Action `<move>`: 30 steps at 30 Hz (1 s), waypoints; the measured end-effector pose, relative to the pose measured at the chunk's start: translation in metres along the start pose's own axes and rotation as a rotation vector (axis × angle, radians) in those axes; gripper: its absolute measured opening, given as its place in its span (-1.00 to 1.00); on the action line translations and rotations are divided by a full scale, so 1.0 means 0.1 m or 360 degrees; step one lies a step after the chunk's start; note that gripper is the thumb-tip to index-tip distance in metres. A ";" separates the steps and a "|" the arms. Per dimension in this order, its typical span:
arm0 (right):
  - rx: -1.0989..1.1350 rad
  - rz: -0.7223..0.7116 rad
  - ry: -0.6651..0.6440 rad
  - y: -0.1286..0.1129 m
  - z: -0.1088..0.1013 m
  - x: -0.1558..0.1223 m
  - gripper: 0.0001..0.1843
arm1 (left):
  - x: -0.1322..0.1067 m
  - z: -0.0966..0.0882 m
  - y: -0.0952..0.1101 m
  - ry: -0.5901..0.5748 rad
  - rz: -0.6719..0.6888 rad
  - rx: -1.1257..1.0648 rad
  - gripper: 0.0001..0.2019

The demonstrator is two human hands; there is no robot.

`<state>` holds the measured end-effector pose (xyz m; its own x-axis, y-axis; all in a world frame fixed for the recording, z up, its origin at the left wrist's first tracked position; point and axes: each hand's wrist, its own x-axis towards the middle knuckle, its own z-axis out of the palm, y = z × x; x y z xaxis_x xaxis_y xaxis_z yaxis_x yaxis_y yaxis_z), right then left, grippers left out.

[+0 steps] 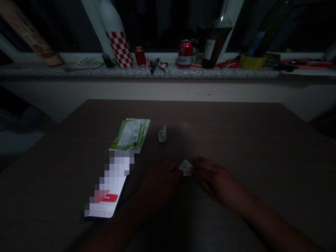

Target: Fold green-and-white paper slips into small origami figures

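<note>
A small folded piece of printed paper lies low over the brown table, pinched between both hands. My left hand grips its left side with fingers closed. My right hand holds its right side, fingers curled together. A second small folded paper shape stands on the table farther back, apart from both hands. The scene is dim.
A green printed paper packet lies to the left, with a lit phone in front of it. On the window ledge stand a red-and-white checked bottle, a red can, a dark wine bottle and tape rolls.
</note>
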<state>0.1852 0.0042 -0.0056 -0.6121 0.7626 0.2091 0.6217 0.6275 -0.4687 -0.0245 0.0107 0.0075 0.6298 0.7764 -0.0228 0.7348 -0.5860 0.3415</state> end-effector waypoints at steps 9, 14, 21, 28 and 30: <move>0.0033 0.0089 0.0076 0.04 0.07 0.03 -0.85 | 0.04 0.10 0.00 0.0191 -0.0196 -0.0121 -0.79; 0.0124 0.0140 0.0188 0.07 0.10 0.06 -0.84 | 0.06 0.13 0.03 0.0275 -0.0320 -0.0163 -0.81; 0.0146 0.0188 0.0200 0.11 0.13 0.09 -0.87 | 0.08 0.13 0.08 0.0214 -0.0382 -0.0069 -0.77; 0.0246 0.0189 0.0221 0.13 0.13 0.08 -0.86 | 0.08 0.20 0.05 0.0303 -0.0399 -0.0067 -0.80; 0.0334 0.0184 0.0258 0.14 0.11 0.06 -0.85 | 0.08 0.20 0.04 0.0291 -0.0401 -0.0073 -0.81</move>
<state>0.1848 0.0162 -0.0201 -0.4462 0.8530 0.2706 0.5577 0.5015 -0.6614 -0.0120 0.0098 -0.0102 0.3707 0.9271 0.0560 0.8473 -0.3622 0.3885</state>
